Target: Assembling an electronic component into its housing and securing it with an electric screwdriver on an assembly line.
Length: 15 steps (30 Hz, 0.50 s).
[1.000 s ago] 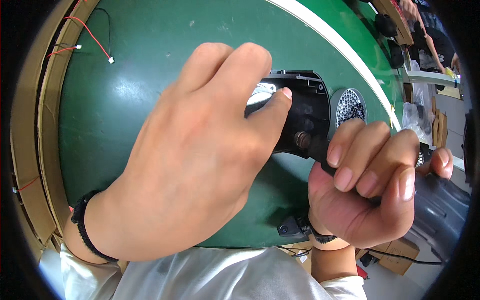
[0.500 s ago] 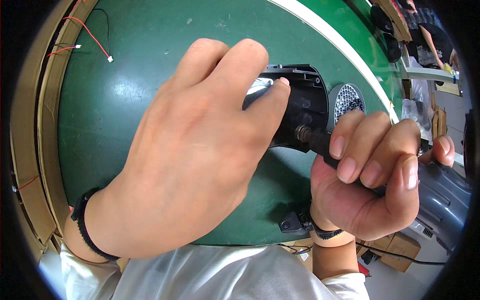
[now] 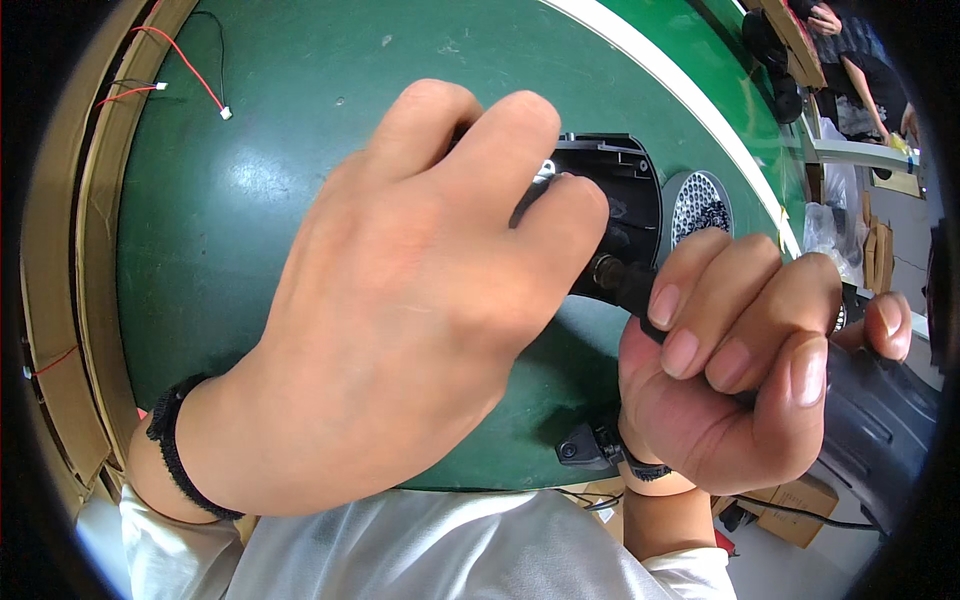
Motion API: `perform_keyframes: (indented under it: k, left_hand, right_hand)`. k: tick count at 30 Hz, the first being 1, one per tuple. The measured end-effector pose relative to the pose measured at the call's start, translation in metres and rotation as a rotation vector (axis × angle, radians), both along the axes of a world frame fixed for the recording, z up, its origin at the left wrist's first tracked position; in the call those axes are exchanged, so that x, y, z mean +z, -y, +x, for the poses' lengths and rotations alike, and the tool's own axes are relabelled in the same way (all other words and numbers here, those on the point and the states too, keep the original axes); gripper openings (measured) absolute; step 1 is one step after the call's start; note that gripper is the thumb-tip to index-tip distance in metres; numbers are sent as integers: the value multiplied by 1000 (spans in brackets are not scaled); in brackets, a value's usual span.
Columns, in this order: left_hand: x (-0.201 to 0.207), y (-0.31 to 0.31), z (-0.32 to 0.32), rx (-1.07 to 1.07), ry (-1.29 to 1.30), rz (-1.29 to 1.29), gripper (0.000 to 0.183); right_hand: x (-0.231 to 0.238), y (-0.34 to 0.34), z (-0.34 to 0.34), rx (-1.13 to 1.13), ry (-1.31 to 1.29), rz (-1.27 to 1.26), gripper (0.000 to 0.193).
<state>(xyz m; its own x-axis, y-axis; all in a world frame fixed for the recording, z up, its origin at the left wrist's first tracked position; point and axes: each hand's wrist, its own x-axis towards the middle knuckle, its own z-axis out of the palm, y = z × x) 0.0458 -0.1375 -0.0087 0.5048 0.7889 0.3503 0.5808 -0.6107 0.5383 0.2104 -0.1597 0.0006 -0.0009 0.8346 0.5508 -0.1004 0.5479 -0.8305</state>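
Note:
My left hand point(image 3: 410, 270) lies over a black plastic housing point(image 3: 625, 170), its fingers curled and closed on it, and covers most of its left side. A small shiny part shows between the fingers. My right hand point(image 3: 740, 370), palm up, is wrapped round a dark electric screwdriver point(image 3: 870, 420). Its narrow neck with a metal collar reaches left into the housing, and the thick body extends right behind the fingers. The tool's very tip is hidden. Just right of the housing sits a grey dimpled dish point(image 3: 697, 205) holding small black pieces, seemingly screws.
The green table point(image 3: 250, 280) has a cardboard edge point(image 3: 95, 300) at left with red and black wires point(image 3: 190, 65) on it. A white strip point(image 3: 690, 100) curves along the far right. A small black camera-like device point(image 3: 585, 447) sits by my right wrist. Another person point(image 3: 860, 80) is at far right.
My left hand has shifted slightly right, its thumb-side finger now covering more of the housing. My right hand and the screwdriver's body have tilted slightly downward at the right.

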Motion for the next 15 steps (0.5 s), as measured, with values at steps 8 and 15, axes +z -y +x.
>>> perform_keyframes:
  k: [8, 15]
  left_hand:
    - [0, -1, 0, -21, 96, 24, 60]
    - [1, 0, -1, -32, 80, 15, 59]
  right_hand:
    - [17, 0, 0, 33, 145, -124, 29]
    - [3, -6, 15, 93, 224, 1, 26]
